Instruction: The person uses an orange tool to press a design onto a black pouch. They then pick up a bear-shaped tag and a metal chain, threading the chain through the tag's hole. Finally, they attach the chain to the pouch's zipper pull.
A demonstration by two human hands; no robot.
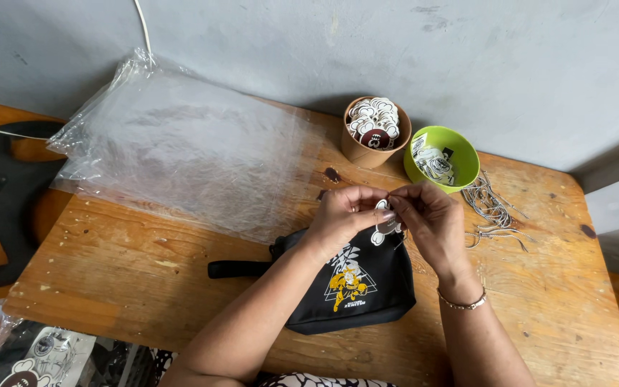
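Note:
A small black pouch (367,290) with a yellow printed figure and a side strap lies on the wooden table (130,265). Above its top edge my left hand (342,215) and my right hand (431,222) meet, fingertips pinched together on a small white charm tag (385,228) that hangs over the pouch. A thin cord seems to run between the fingers, too fine to make out. A bracelet circles my right wrist.
A brown paper cup (375,133) of white and dark tags and a green bowl (442,159) of more tags stand at the back. A pile of thin silver cords (492,209) lies right of the bowl. Clear plastic bags (173,150) cover the left.

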